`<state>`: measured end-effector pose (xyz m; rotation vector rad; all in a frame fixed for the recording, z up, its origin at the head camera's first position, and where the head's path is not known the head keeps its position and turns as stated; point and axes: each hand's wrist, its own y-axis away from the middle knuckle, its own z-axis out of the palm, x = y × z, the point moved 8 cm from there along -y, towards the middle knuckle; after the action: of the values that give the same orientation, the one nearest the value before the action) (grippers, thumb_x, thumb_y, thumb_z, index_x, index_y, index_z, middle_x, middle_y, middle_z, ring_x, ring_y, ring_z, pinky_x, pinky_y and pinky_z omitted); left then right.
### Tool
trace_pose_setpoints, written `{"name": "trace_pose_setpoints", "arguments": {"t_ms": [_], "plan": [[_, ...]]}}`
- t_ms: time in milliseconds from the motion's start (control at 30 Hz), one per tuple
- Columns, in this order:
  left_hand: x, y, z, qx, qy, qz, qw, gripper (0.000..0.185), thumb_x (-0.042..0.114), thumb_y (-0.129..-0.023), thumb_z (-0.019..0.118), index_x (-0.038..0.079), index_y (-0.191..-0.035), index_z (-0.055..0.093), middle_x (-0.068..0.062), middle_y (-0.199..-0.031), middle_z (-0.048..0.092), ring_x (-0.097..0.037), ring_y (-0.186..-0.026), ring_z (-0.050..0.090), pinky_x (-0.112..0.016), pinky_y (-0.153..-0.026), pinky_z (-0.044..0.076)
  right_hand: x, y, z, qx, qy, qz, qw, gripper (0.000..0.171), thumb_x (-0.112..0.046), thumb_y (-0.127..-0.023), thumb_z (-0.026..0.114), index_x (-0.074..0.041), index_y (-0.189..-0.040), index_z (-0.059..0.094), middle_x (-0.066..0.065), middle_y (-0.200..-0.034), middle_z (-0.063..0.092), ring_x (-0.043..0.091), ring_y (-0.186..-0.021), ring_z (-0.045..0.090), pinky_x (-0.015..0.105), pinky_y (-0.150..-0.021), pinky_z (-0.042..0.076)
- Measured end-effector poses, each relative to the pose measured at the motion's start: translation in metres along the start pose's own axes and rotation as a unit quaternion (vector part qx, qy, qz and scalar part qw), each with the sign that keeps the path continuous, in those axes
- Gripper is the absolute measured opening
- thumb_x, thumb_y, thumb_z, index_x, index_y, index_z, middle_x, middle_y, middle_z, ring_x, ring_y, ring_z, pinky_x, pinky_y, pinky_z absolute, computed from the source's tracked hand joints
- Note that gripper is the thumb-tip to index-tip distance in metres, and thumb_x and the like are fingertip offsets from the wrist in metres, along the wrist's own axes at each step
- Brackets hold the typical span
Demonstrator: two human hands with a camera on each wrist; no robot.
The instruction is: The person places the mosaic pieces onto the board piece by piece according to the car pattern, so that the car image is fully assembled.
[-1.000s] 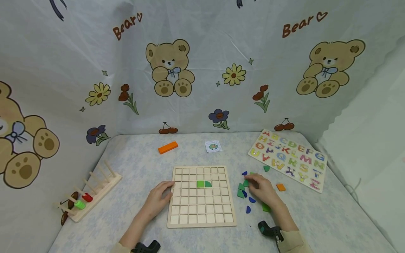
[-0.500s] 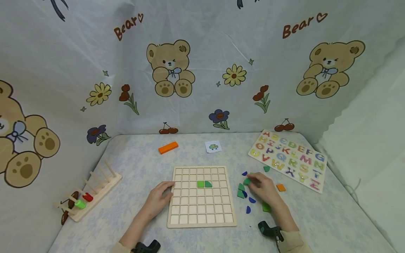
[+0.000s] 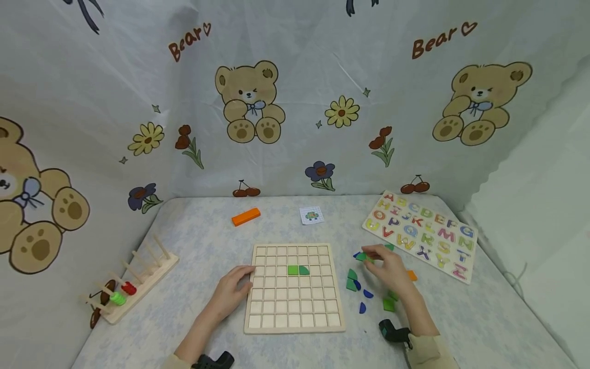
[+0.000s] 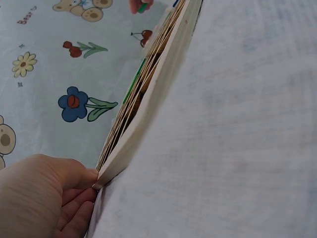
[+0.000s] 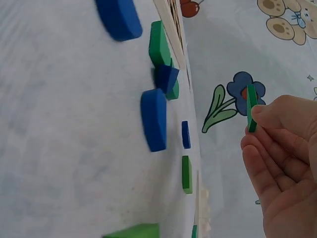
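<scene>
A wooden grid board [image 3: 295, 318] lies flat in front of me, with a green square [image 3: 292, 270] and a darker green quarter-round piece [image 3: 303, 269] set side by side in its third row. My left hand [image 3: 230, 292] rests on the board's left edge [image 4: 148, 114], fingers against the rim. My right hand [image 3: 387, 264] is lifted a little above the table to the right of the board and pinches a thin green tile [image 5: 251, 106] by its edge. Loose green and blue pieces [image 3: 357, 284] lie beneath and beside that hand [image 5: 156, 119].
An alphabet puzzle board [image 3: 421, 233] sits at the right rear. An orange block [image 3: 246, 217] and a small picture card [image 3: 312, 215] lie behind the grid board. A wooden peg rack with rings [image 3: 131, 279] stands at the left. A bear-print cloth [image 3: 249, 102] walls the table.
My right hand has risen off the pile of loose pieces with a green tile pinched in its fingers and shifted slightly back. The left hand has stayed on the board's edge.
</scene>
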<state>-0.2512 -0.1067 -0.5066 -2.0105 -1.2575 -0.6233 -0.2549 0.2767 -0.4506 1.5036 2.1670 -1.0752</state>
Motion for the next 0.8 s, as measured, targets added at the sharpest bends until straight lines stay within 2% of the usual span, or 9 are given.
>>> {"name": "trace_pose_setpoints", "arguments": {"t_ms": [233, 400, 567, 667, 800], "plan": [[-0.003, 0.001, 0.001, -0.012, 0.012, -0.020, 0.9997, 0.039, 0.008, -0.090, 0.064, 0.007, -0.129, 0.058, -0.003, -0.128, 0.055, -0.021, -0.120, 0.050, -0.042, -0.097, 0.042, -0.017, -0.013, 0.004, -0.014, 0.004, 0.004, 1.000, 0.032, -0.001, -0.083, 0.070, 0.001, -0.114, 0.063, 0.011, -0.104, 0.063, 0.028, -0.092, 0.061, 0.044, -0.080, 0.052], [-0.003, 0.000, 0.001, -0.009, 0.015, -0.013, 0.9998, 0.039, 0.009, -0.090, 0.064, 0.008, -0.129, 0.058, -0.002, -0.128, 0.055, -0.020, -0.120, 0.051, -0.042, -0.096, 0.043, -0.029, -0.023, 0.013, -0.029, -0.012, 0.012, 0.999, 0.032, -0.001, -0.084, 0.069, 0.002, -0.116, 0.063, 0.012, -0.106, 0.063, 0.029, -0.095, 0.061, 0.048, -0.081, 0.051], [-0.003, -0.001, 0.001, -0.010, 0.013, -0.005, 0.9999, 0.039, 0.009, -0.091, 0.063, 0.007, -0.129, 0.057, -0.003, -0.128, 0.055, -0.021, -0.119, 0.051, -0.042, -0.095, 0.044, -0.040, -0.034, 0.026, -0.026, -0.017, 0.000, 1.000, 0.031, -0.001, -0.083, 0.070, 0.001, -0.114, 0.063, 0.010, -0.106, 0.063, 0.027, -0.093, 0.061, 0.044, -0.079, 0.052], [-0.003, 0.000, 0.001, -0.014, 0.015, -0.010, 0.9997, 0.039, 0.009, -0.091, 0.063, 0.007, -0.129, 0.057, -0.003, -0.128, 0.055, -0.020, -0.120, 0.051, -0.042, -0.096, 0.044, -0.049, -0.041, 0.035, -0.027, -0.022, -0.014, 0.999, 0.031, -0.002, -0.083, 0.070, 0.000, -0.113, 0.064, 0.009, -0.105, 0.063, 0.026, -0.092, 0.061, 0.041, -0.079, 0.053], [-0.004, 0.000, 0.002, -0.019, 0.019, -0.021, 0.9994, 0.039, 0.010, -0.092, 0.063, 0.008, -0.130, 0.057, -0.001, -0.129, 0.054, -0.019, -0.121, 0.049, -0.040, -0.097, 0.042, -0.064, -0.048, 0.048, -0.035, -0.044, -0.024, 0.998, 0.030, -0.001, -0.083, 0.071, 0.001, -0.112, 0.064, 0.010, -0.105, 0.063, 0.026, -0.093, 0.061, 0.043, -0.081, 0.052]]}}
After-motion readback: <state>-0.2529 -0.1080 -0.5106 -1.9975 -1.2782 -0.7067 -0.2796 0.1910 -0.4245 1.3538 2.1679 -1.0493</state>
